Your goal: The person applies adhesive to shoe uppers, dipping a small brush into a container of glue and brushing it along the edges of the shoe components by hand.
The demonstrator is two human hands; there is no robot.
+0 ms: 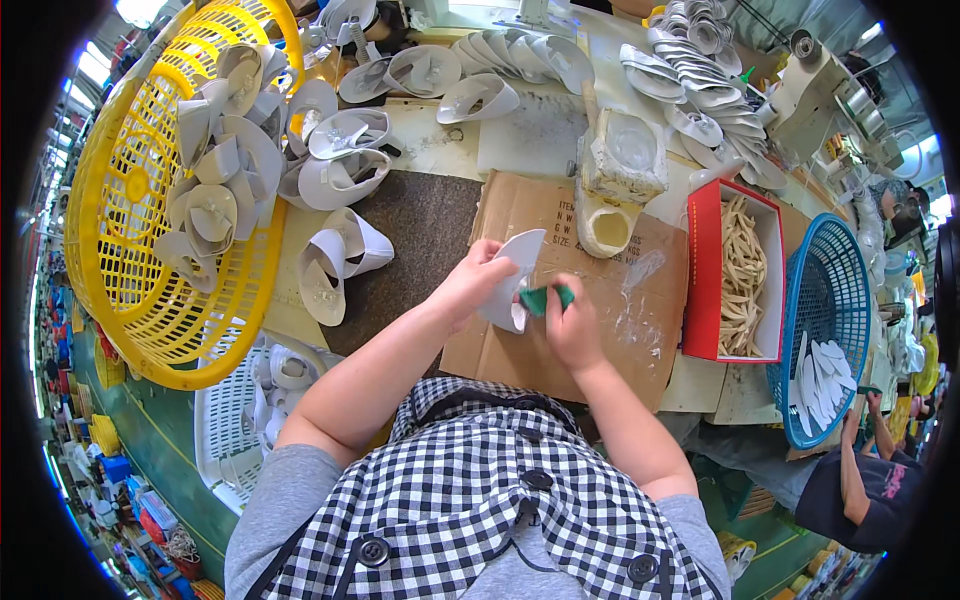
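Well, the white curved piece (503, 302) is up between the two hands, over some brown cardboard (640, 340). The left hand (472, 283) pinches it, and the right hand (572, 335) grips a small green thing (549, 299) close to its lower end. I can't tell what the green thing is, or if it touches.

The piece could bend or slip, because it looks thin and only a few fingers hold it. The green thing could scratch or smudge it if pushed too hard. If it fell on the cardboard, it could get dirty, since there are pale smears just right of the hands. The crusty pot (622, 185) stands just ahead of the right hand, so a bump could get gunk on those fingers.

That pot looks lumpy, like dried paste, with a round mouth. Right of the hands, a red box (704, 280) with straight sides holds a tangle of flat tan strips (740, 280). Past it is a blue basket (840, 290), full of little holes. Left of the hands, a dark mat (430, 230) looks rough and grainy, and by its left edge a smooth white looped piece (368, 245) curls like a ribbon.
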